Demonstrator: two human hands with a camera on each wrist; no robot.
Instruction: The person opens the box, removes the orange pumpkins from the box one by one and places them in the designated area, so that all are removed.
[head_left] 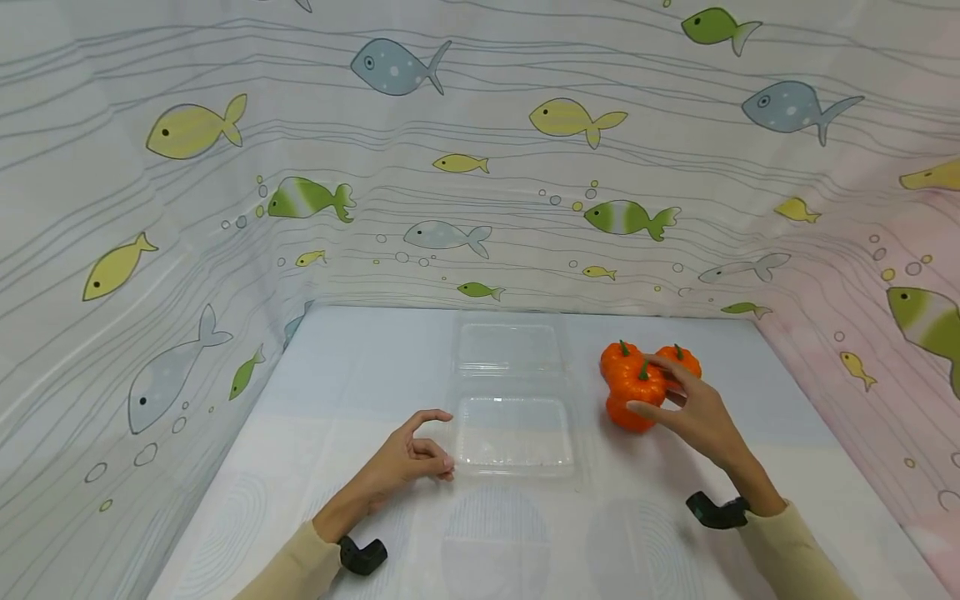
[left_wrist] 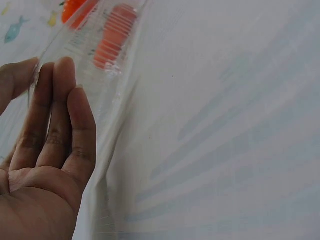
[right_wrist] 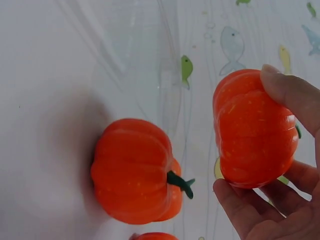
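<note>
My right hand (head_left: 693,417) grips an orange toy pumpkin (right_wrist: 255,130) with a green stem, between thumb and fingers, raised above the table. Another pumpkin (right_wrist: 132,170) stands just below it, with a further one partly hidden behind. One more pumpkin (head_left: 681,360) is beyond my right fingers. To the left lies an opened clear plastic container (head_left: 513,471), its two halves spread front to back. My left hand (head_left: 408,454) is at the left edge of the near half. In the left wrist view, the clear rim appears pinched between thumb and fingers.
A pale tablecloth (head_left: 337,375) with faint arc patterns covers the table. Fish-printed fabric walls (head_left: 517,183) enclose the back and both sides. A black wrist-worn device (head_left: 720,510) sits on the right wrist, and a similar device (head_left: 363,556) on the left.
</note>
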